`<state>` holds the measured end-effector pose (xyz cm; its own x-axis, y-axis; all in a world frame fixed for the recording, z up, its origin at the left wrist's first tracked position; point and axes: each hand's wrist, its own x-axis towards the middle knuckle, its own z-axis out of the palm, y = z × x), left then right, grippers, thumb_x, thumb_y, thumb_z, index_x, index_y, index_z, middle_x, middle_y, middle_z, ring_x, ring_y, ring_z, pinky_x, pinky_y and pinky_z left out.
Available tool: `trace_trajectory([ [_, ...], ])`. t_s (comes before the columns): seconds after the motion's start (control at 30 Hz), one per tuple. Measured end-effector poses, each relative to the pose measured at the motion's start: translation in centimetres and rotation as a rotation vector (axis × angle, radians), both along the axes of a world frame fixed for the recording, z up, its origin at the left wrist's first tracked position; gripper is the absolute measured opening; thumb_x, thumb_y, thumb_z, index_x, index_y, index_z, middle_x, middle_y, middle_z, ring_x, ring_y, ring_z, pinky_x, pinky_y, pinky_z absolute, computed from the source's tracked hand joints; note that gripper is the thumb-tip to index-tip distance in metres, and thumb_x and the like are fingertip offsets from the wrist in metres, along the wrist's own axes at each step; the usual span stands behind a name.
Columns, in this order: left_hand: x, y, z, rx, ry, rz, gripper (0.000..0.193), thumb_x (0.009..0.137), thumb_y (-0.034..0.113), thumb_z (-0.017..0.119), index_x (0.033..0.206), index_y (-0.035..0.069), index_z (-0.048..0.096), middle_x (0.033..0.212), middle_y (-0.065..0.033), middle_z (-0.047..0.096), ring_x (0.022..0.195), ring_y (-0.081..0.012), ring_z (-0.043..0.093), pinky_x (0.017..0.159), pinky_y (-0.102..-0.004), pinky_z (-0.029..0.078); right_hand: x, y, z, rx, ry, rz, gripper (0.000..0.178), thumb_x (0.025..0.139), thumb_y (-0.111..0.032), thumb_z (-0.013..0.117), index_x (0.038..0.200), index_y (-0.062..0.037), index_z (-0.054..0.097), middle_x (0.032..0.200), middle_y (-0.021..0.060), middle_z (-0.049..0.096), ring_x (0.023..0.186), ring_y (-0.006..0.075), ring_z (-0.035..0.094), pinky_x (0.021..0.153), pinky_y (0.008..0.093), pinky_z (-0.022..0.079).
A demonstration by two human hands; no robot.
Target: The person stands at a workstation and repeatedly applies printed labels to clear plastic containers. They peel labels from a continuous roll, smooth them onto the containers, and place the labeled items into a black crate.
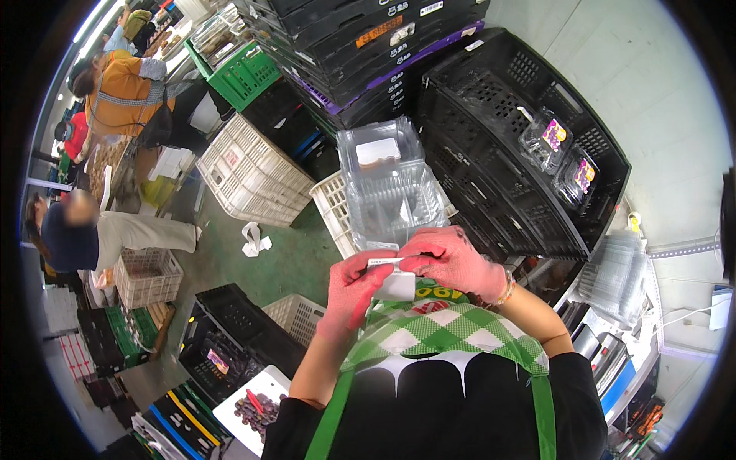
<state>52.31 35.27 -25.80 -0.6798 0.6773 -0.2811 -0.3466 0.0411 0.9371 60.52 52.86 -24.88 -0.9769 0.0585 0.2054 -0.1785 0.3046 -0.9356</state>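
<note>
Centrally in the head view, both gloved hands meet over a small white paper (397, 287) just above the checked apron (445, 326). The left hand (349, 291) has its thumb and fingers nearly closed, pinching the paper's nine o'clock side; the right hand (454, 264) reaches in from three o'clock, its fingertips drawn together on the upper edge. At twelve o'clock from them sits a clear plastic container (395, 203) on a white crate (331, 211), its upper part bearing a pale rectangular patch. Its long axis runs roughly from eleven to five o'clock, so the near end points toward the hands. The right hand seems the nearer, overlapping that end in the picture; whether it touches the plastic, I cannot tell. Off at two o'clock, a black crate (498, 157) holds clear boxes (546, 142) with purple labels, well apart from both hands.
</note>
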Motion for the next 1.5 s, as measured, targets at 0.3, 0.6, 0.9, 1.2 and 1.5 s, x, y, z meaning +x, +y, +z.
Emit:
trace_trajectory([
  [0.3, -1.2, -5.0, 1.1, -0.173, 0.09, -0.042, 0.008, 0.068, 0.005, 0.059, 0.072, -0.002, 0.06, 0.062, 0.0002, 0.056, 0.057, -0.0067, 0.05, 0.054, -0.0203, 0.038, -3.3, 3.1, -21.0, 0.743, -0.259, 0.084, 0.024, 0.086, -0.031, 0.042, 0.087, -0.01, 0.054, 0.083, 0.0092, 0.062, 0.08, 0.0259, 0.06, 0.071, 0.0355, 0.046],
  [0.6, -2.2, -4.5, 2.2, -0.056, -0.089, 0.028, 0.027, 0.075, 0.01, 0.061, 0.099, -0.003, 0.06, 0.089, -0.0083, 0.063, 0.08, -0.0144, 0.059, 0.076, -0.0279, 0.045, -4.9, 2.3, -15.9, 0.609, -0.626, -0.031, 0.03, 0.082, -0.037, 0.044, 0.09, -0.0176, 0.065, 0.089, 0.0053, 0.063, 0.09, 0.0234, 0.057, 0.08, 0.0337, 0.042],
  [0.9, -1.9, -1.7, 1.8, 0.207, -0.11, 0.065, 0.031, 0.075, 0.001, 0.053, 0.105, -0.003, 0.055, 0.104, -0.0137, 0.058, 0.096, -0.0207, 0.055, 0.088, -0.0326, 0.041, -5.3, 2.0, -12.5, 0.53, -0.586, -0.296, 0.022, 0.081, -0.032, 0.049, 0.09, -0.0178, 0.063, 0.087, 0.0054, 0.064, 0.082, 0.0245, 0.06, 0.071, 0.0355, 0.046],
  [1.2, -1.4, 0.5, 2.5, 0.061, 0.033, 0.014, 0.029, 0.077, -0.001, 0.05, 0.105, -0.003, 0.056, 0.099, -0.0107, 0.06, 0.092, -0.0156, 0.056, 0.082, -0.0293, 0.043, -1.8, 5.0, -4.1, 0.183, -0.235, -0.516, 0.011, 0.081, -0.016, 0.052, 0.082, -0.0096, 0.061, 0.072, 0.0023, 0.062, 0.057, 0.0163, 0.057, 0.054, 0.0286, 0.044],
  [1.5, -0.6, 2.6, 3.1, 0.235, 0.047, -0.047, 0.04, 0.066, -0.005, 0.051, 0.106, -0.004, 0.055, 0.104, -0.0125, 0.058, 0.097, -0.0184, 0.054, 0.087, -0.0296, 0.04, 5.7, 7.2, -3.0, -0.12, 0.016, -0.648, 0.018, 0.087, -0.011, 0.046, 0.077, 0.0017, 0.056, 0.073, 0.0055, 0.059, 0.066, 0.0092, 0.052, 0.064, 0.0238, 0.044],
])
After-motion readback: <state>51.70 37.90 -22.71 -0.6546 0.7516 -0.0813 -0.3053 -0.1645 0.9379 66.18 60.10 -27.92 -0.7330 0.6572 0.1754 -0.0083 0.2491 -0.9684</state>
